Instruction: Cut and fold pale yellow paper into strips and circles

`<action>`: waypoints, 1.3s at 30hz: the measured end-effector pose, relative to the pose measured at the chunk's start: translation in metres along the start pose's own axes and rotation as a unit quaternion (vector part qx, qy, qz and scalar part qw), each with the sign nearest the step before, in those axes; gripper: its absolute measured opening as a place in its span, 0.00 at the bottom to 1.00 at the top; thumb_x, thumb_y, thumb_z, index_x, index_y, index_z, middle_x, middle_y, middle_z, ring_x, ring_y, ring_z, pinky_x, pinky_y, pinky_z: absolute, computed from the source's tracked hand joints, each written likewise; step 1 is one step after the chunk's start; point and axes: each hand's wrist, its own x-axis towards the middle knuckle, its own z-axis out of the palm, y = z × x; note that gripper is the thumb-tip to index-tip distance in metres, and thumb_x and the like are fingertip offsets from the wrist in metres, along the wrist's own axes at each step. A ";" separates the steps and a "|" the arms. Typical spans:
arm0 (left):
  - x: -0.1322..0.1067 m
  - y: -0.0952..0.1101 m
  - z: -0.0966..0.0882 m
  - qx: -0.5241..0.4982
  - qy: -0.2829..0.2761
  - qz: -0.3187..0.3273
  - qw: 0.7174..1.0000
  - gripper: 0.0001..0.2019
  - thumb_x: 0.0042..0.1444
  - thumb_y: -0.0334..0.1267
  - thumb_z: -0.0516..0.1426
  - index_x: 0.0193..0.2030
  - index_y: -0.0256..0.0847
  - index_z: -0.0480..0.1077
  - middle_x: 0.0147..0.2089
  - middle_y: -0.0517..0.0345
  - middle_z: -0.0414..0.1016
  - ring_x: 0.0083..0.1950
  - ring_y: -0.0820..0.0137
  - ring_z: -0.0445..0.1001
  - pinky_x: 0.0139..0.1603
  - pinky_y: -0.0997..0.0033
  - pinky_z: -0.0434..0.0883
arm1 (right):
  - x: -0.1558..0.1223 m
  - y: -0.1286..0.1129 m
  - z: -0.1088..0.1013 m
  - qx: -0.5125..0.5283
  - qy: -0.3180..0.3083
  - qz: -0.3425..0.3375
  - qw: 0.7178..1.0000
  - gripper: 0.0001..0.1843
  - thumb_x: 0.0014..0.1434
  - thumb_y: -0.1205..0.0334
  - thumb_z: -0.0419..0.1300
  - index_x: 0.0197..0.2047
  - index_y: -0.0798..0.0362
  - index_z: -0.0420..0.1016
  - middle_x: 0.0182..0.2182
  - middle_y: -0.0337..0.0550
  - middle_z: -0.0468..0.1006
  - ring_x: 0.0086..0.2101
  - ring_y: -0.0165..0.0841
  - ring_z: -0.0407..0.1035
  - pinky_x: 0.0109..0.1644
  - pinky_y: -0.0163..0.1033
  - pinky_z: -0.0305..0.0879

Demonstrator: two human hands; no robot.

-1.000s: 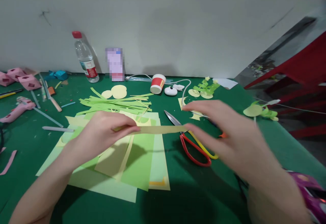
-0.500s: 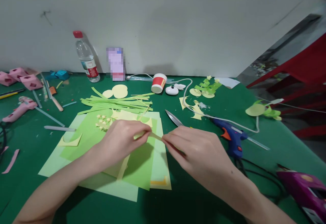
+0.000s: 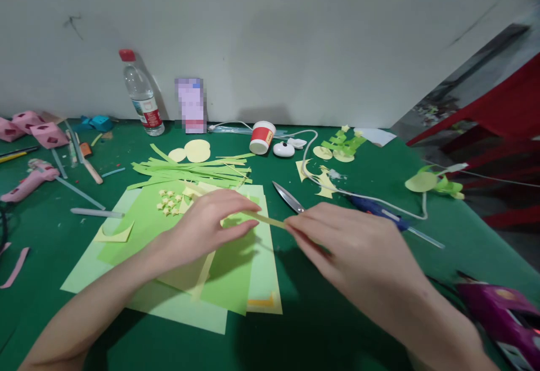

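Between my hands runs a narrow pale yellow paper strip, slanting down to the right. My right hand pinches its right end between thumb and forefinger. The thumb and forefinger of my left hand are parted, and the strip's other end lies against the forefinger. Below are stacked sheets of green paper. Several small folded paper stars sit on the stack, left of my left hand. Scissors lie behind my right hand, their handles hidden by it.
Green paper strips, round paper pieces and a paper cup lie farther back. A bottle and phone lean on the wall. Glue guns lie at left and right, near a white cable.
My left thumb and forefinger have parted. My right hand has shifted right with the strip, so more of it shows between the hands.
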 end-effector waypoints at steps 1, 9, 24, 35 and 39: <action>0.000 0.003 0.002 0.006 -0.001 0.028 1.000 0.08 0.57 0.36 0.52 0.38 0.38 0.70 0.36 0.56 0.75 0.39 0.71 0.71 0.45 0.70 0.66 | 0.001 -0.004 0.004 0.006 -0.003 -0.007 1.000 0.14 0.57 0.70 0.50 0.25 0.56 0.74 0.22 0.42 0.75 0.23 0.31 0.67 0.26 0.35 0.56; -0.003 -0.001 -0.001 0.112 0.065 0.054 0.990 0.06 0.55 0.33 0.54 0.30 0.39 0.72 0.32 0.60 0.77 0.34 0.72 0.73 0.50 0.65 0.64 | 0.001 -0.010 0.006 0.013 0.038 -0.020 0.999 0.13 0.56 0.71 0.51 0.25 0.57 0.75 0.20 0.42 0.75 0.22 0.29 0.66 0.26 0.35 0.56; 0.010 -0.082 -0.032 0.096 0.185 -0.138 0.968 0.05 0.45 0.37 0.57 0.24 0.42 0.74 0.29 0.57 0.77 0.33 0.65 0.72 0.55 0.57 0.56 | -0.031 0.025 -0.041 -0.009 0.081 0.050 0.995 0.06 0.55 0.62 0.55 0.30 0.48 0.73 0.26 0.38 0.78 0.26 0.32 0.71 0.28 0.37 0.63; 0.004 -0.031 0.012 -0.280 -0.070 -0.190 0.938 0.12 0.52 0.42 0.55 0.41 0.40 0.70 0.40 0.52 0.76 0.37 0.67 0.75 0.38 0.67 0.71 | 0.027 0.016 0.003 0.476 -0.106 0.275 0.828 0.10 0.56 0.58 0.52 0.35 0.55 0.68 0.19 0.36 0.74 0.19 0.26 0.65 0.18 0.29 0.55; -0.009 -0.004 0.038 -0.356 -0.081 -0.225 0.903 0.14 0.55 0.44 0.52 0.42 0.39 0.70 0.37 0.50 0.76 0.37 0.67 0.75 0.40 0.64 0.71 | 0.029 0.002 0.037 0.486 -0.083 0.270 0.827 0.10 0.54 0.59 0.54 0.30 0.57 0.69 0.28 0.41 0.75 0.27 0.26 0.68 0.29 0.30 0.63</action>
